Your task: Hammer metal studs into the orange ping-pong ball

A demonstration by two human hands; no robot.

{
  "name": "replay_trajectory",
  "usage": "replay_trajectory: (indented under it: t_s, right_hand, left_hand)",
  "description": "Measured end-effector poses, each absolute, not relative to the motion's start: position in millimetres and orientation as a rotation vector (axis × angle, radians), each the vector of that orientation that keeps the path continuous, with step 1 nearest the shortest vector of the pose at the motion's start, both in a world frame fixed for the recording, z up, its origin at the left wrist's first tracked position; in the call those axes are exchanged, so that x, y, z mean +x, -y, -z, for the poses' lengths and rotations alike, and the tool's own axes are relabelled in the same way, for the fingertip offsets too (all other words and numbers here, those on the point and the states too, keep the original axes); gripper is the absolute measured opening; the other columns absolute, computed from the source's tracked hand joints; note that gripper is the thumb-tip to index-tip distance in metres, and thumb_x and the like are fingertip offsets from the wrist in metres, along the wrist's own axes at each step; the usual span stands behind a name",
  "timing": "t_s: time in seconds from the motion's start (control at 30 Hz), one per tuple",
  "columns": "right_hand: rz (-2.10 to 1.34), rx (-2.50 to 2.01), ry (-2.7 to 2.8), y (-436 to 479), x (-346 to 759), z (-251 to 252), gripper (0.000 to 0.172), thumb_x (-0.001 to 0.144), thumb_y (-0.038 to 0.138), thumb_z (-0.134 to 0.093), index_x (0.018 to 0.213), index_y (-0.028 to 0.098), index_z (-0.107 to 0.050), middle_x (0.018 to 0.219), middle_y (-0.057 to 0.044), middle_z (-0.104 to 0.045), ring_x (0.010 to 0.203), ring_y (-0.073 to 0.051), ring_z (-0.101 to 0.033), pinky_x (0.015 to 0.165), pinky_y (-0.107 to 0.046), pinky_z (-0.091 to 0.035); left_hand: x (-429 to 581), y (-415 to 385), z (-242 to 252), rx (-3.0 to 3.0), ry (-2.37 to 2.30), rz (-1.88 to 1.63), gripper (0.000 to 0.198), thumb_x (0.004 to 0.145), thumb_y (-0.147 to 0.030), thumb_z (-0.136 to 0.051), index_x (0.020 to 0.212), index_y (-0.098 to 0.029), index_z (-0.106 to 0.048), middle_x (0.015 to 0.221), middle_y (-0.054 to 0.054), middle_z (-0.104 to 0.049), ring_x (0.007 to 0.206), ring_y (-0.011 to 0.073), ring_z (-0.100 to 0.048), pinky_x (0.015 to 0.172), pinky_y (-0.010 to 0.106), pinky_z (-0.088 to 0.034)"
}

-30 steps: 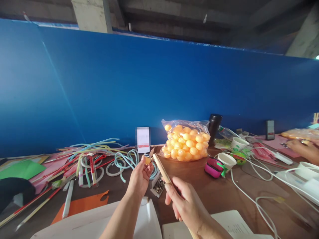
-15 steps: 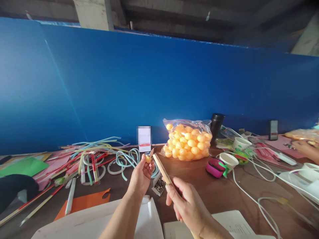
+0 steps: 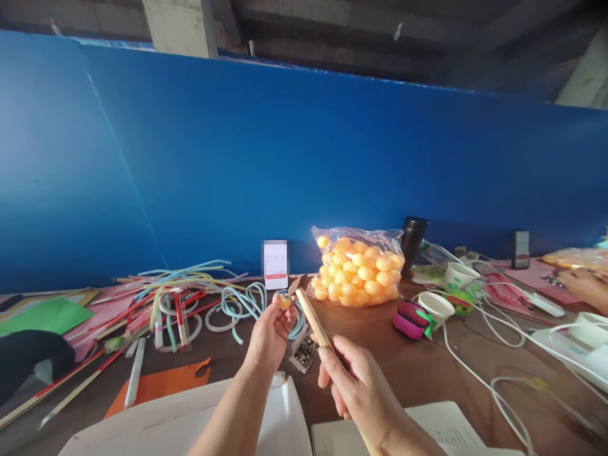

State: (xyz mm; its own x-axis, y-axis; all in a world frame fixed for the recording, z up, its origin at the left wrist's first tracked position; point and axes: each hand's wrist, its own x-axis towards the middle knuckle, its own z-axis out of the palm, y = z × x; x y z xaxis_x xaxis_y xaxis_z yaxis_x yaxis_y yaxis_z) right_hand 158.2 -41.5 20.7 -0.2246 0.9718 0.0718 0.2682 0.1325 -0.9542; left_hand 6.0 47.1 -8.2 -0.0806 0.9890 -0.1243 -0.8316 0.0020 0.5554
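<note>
My left hand (image 3: 270,332) pinches a small orange ball (image 3: 285,303) between thumb and fingers. Shiny metal bits show on the ball's upper side; what they are is too small to make out. In my closed right hand (image 3: 354,383) lies a pale wooden stick (image 3: 311,316), slanting up to the left, with its tip close to the ball. Whether tip and ball touch, I cannot tell. Just below them stands a small open box (image 3: 303,354) of shiny metal pieces. Beyond my hands sits a clear plastic bag of orange balls (image 3: 356,272).
Tangled tubes (image 3: 228,310) and several sticks lie left, near an orange sheet (image 3: 161,383). A phone (image 3: 276,265) leans against the blue partition (image 3: 285,152). Right are a pink pouch (image 3: 409,318), paper cups (image 3: 436,306), white cables and a black bottle (image 3: 414,244). Another person's hand (image 3: 582,285) shows far right.
The ball in my left hand has turned slightly, showing more metal. The stick's tip has shifted slightly right and upward with my right hand.
</note>
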Motion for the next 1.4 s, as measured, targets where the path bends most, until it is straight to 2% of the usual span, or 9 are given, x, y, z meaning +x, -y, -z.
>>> replay_trajectory:
  t_s: [0.13, 0.23, 0.4, 0.5, 0.6, 0.7, 1.0, 1.2, 1.4]
  right_hand:
    - [-1.143, -1.239, 1.645, 40, 159, -22, 0.039, 0.095, 0.051, -0.041, 0.088, 0.016, -0.056, 0.063, 0.003, -0.06, 0.033, -0.005, -0.045, 0.031, -0.014, -0.027]
    - [-1.144, -1.222, 1.64, 40, 158, -22, 0.037, 0.096, 0.05, -0.041, 0.098, 0.017, -0.056, 0.065, 0.003, -0.061, 0.033, -0.004, -0.045, 0.032, -0.014, -0.028]
    - [-1.141, -1.268, 1.692, 39, 157, -19, 0.039, 0.096, 0.051, -0.039, 0.081, 0.017, -0.053, 0.062, 0.003, -0.061, 0.032, -0.005, -0.045, 0.031, -0.015, -0.027]
    - [-1.005, -1.336, 1.735, 35, 159, -18, 0.037, 0.097, 0.049, -0.036, 0.082, 0.019, -0.053, 0.065, 0.002, -0.063, 0.035, -0.008, -0.049, 0.035, -0.018, -0.033]
    - [-0.61, -1.56, 1.854, 27, 166, -14, 0.027, 0.097, 0.04, -0.038, 0.089, 0.02, -0.056, 0.078, -0.002, -0.068, 0.059, -0.016, -0.064, 0.055, -0.023, -0.046]
    - [-0.359, -1.824, 1.972, 18, 172, -4, 0.017, 0.092, 0.028, -0.045, 0.096, 0.021, -0.059, 0.096, -0.008, -0.069, 0.087, -0.023, -0.067, 0.07, -0.028, -0.047]
    - [-0.195, -2.042, 2.059, 13, 174, 18, 0.02, 0.087, 0.024, -0.05, 0.101, 0.017, -0.061, 0.098, -0.013, -0.064, 0.079, -0.029, -0.068, 0.064, -0.035, -0.046]
    - [-0.119, -2.032, 2.143, 13, 169, 6, 0.018, 0.083, 0.024, -0.055, 0.095, 0.016, -0.066, 0.096, -0.016, -0.066, 0.094, -0.035, -0.063, 0.069, -0.038, -0.047]
    - [-0.083, -1.825, 2.26, -17, 156, -25, 0.021, 0.088, 0.027, -0.049, 0.098, 0.018, -0.065, 0.101, -0.012, -0.066, 0.09, -0.027, -0.065, 0.073, -0.034, -0.047]
  left_hand:
    - [7, -46, 6, 0.343, -0.593, -1.568, 0.009, 0.085, -0.018, -0.06, 0.082, -0.01, -0.064, 0.073, 0.007, -0.066, 0.062, 0.0105, -0.064, 0.061, 0.02, -0.057]
    - [7, -46, 6, 0.358, -0.594, -1.568, 0.009, 0.085, -0.017, -0.06, 0.082, -0.01, -0.064, 0.075, 0.008, -0.067, 0.063, 0.0111, -0.064, 0.061, 0.021, -0.057]
    - [7, -48, 11, 0.36, -0.644, -1.573, 0.008, 0.083, -0.017, -0.063, 0.083, -0.01, -0.064, 0.073, 0.007, -0.066, 0.06, 0.0093, -0.062, 0.06, 0.019, -0.055]
    - [7, -49, 13, 0.386, -0.639, -1.587, 0.009, 0.08, -0.019, -0.068, 0.081, -0.01, -0.064, 0.07, 0.005, -0.064, 0.06, 0.0099, -0.062, 0.061, 0.02, -0.056]
    - [6, -48, 13, 0.398, -0.632, -1.598, 0.014, 0.076, -0.021, -0.071, 0.08, -0.01, -0.064, 0.07, 0.005, -0.063, 0.059, 0.0097, -0.061, 0.06, 0.02, -0.055]
    - [6, -48, 14, 0.409, -0.637, -1.591, 0.015, 0.075, -0.02, -0.073, 0.081, -0.009, -0.065, 0.072, 0.005, -0.064, 0.059, 0.0095, -0.062, 0.058, 0.019, -0.054]
    - [6, -49, 15, 0.453, -0.671, -1.571, 0.015, 0.076, -0.022, -0.072, 0.078, -0.01, -0.063, 0.07, 0.005, -0.064, 0.061, 0.0107, -0.063, 0.059, 0.02, -0.055]
    - [6, -50, 18, 0.459, -0.676, -1.565, 0.021, 0.072, -0.025, -0.076, 0.077, -0.01, -0.062, 0.068, 0.003, -0.061, 0.06, 0.0104, -0.062, 0.059, 0.02, -0.054]
    - [6, -50, 19, 0.48, -0.691, -1.546, 0.023, 0.072, -0.027, -0.075, 0.082, -0.01, -0.064, 0.072, 0.005, -0.062, 0.062, 0.0106, -0.062, 0.061, 0.021, -0.055]
